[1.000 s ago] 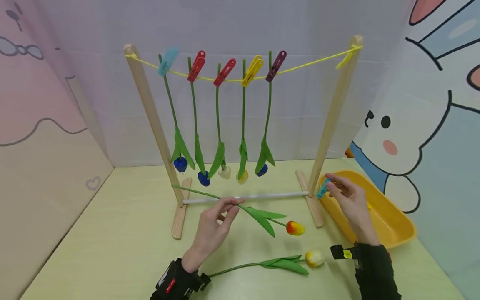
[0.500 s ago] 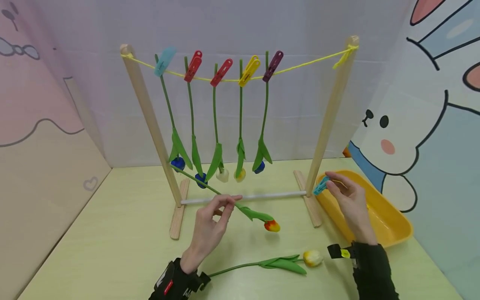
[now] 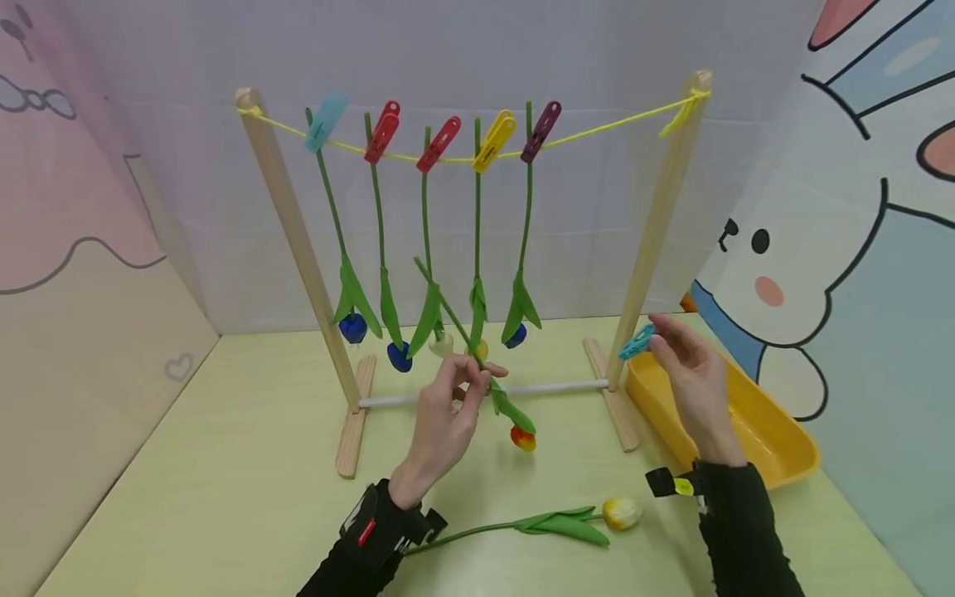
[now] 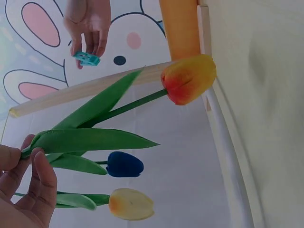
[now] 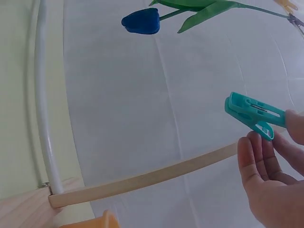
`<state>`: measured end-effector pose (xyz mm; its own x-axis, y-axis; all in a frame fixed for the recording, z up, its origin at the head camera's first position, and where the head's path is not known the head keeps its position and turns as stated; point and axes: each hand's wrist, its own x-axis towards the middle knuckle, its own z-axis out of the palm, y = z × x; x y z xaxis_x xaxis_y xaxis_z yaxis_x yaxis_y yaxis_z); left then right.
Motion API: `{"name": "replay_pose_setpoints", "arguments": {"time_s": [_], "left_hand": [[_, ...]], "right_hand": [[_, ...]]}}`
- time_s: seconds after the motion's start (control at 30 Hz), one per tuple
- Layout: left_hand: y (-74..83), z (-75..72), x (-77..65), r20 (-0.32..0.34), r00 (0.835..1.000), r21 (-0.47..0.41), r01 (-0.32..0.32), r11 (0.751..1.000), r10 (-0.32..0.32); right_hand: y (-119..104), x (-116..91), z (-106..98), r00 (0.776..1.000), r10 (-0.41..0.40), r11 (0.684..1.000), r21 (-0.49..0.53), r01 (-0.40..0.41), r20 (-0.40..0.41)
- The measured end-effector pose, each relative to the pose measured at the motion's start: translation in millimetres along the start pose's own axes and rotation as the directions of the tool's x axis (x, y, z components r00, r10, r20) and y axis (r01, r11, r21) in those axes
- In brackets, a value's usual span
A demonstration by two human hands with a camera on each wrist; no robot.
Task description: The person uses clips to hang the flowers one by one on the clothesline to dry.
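My left hand (image 3: 448, 412) pinches the stem of a red-and-yellow tulip (image 3: 523, 438) between thumb and fingers; its bloom hangs down to the right and its stem end points up to the left. In the left wrist view the same tulip (image 4: 189, 80) shows its green leaves spread. My right hand (image 3: 695, 390) pinches a teal clothespin (image 3: 637, 342) by its handles, beside the right post. The right wrist view shows this clothespin (image 5: 253, 113) up close. Several tulips hang bloom-down from a yellow string (image 3: 600, 133), held by clothespins such as the purple one (image 3: 540, 133).
Wooden posts (image 3: 298, 240) hold the string, joined low down by a white rod (image 3: 552, 388). A yellow basin (image 3: 798, 464) stands at the right, under my right hand. A white-and-yellow tulip (image 3: 622, 514) lies on the table (image 3: 186, 497) in front.
My left hand has moved up and to the right, and the tulip has turned from nearly level to steep, stem end up. My right hand has lifted slightly with the clothespin.
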<state>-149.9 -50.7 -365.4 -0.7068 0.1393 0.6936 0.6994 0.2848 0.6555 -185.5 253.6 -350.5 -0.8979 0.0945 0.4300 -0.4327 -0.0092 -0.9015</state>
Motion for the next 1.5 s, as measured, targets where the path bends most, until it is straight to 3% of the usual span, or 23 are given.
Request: {"name": "replay_pose_setpoints", "arguments": {"time_s": [0.1, 0.27, 0.5, 0.6, 0.73, 0.87, 1.07, 1.17, 1.33, 1.5], "left_hand": [[3.4, 6.6, 9.7, 0.023, 0.999, -0.014, 0.028, 1.000, -0.027], [7.6, 15.9, 24.3, 0.069, 0.996, -0.002, 0.061, 0.998, -0.061], [8.1, 28.0, 47.9, 0.108, 0.993, -0.028, 0.051, 0.998, -0.048], [8.1, 33.2, 58.5, 0.115, 0.992, -0.035, 0.059, 0.998, -0.055], [9.5, 39.7, 72.0, 0.107, 0.993, -0.039, 0.048, 0.998, -0.043], [12.6, 45.2, 83.6, 0.104, 0.993, -0.024, 0.050, 0.998, -0.047], [19.9, 51.8, 102.5, 0.095, 0.994, -0.003, 0.063, 0.998, -0.062], [22.5, 54.5, 111.5, 0.094, 0.993, -0.007, 0.068, 0.998, -0.067], [26.9, 57.4, 124.6, 0.107, 0.991, -0.016, 0.079, 0.997, -0.077], [29.8, 59.0, 135.4, 0.097, 0.993, -0.013, 0.063, 0.998, -0.062]], "right_hand": [[-6.9, 10.0, 0.9, 0.998, -0.058, 0.997, 0.054, 0.057, 0.015], [-25.0, 28.9, 1.6, 0.994, -0.105, 0.993, 0.048, 0.103, 0.030], [-52.5, 60.0, 10.3, 0.978, -0.201, 0.974, -0.114, 0.194, -0.048], [-62.0, 74.4, 16.8, 0.949, -0.305, 0.946, -0.144, 0.292, -0.079], [-77.0, 92.7, 24.9, 0.887, -0.455, 0.886, -0.150, 0.440, -0.086], [-93.5, 109.5, 33.4, 0.852, -0.519, 0.854, -0.101, 0.511, -0.070], [-120.5, 132.4, 46.6, 0.805, -0.593, 0.800, -0.110, 0.590, 0.001], [-130.6, 141.3, 51.4, 0.800, -0.600, 0.795, -0.095, 0.599, 0.023], [-144.0, 150.9, 55.5, 0.809, -0.587, 0.797, -0.154, 0.584, 0.031], [-160.2, 157.0, 59.9, 0.796, -0.603, 0.771, -0.218, 0.598, 0.049]]}}
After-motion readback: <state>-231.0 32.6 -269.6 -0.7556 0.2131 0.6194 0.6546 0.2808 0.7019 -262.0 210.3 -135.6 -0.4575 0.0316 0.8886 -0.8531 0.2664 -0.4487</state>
